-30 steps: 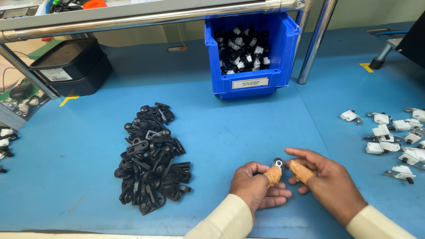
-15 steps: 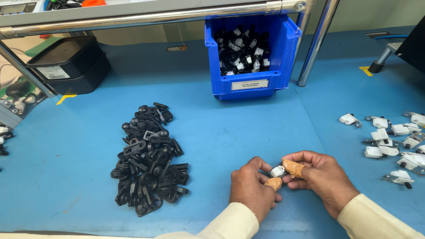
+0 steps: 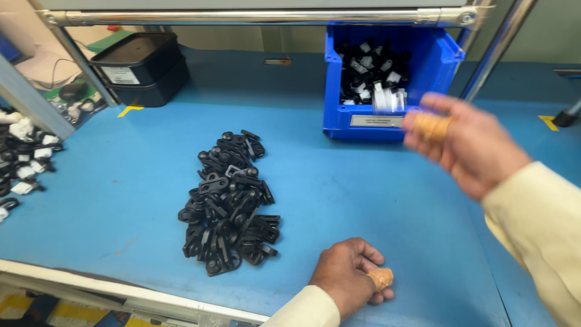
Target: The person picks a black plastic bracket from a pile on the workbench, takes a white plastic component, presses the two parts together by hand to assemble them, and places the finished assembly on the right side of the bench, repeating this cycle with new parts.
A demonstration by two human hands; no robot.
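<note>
My left hand (image 3: 350,274) rests on the blue table near the front edge, fingers curled in, a tan finger cover on one finger; nothing shows inside it. A pile of black plastic clips (image 3: 229,204) lies just to its left. My right hand (image 3: 463,140) is raised and blurred at the right, fingers spread, also wearing a tan finger cover. It hovers beside the blue bin (image 3: 439,65). A small white-and-black part (image 3: 387,100) shows blurred at the bin's front, just left of that hand's fingertips and apart from them.
The bin holds several black-and-white parts. Stacked black trays (image 3: 140,68) stand at the back left. More black and white parts (image 3: 23,158) lie at the far left. A metal rail (image 3: 254,16) crosses overhead and a slanted pole (image 3: 497,47) rises beside the bin.
Both hands were together on the small part near the front edge. My right hand has since swung up to the blue bin, and the left stayed low, curled on the table.
</note>
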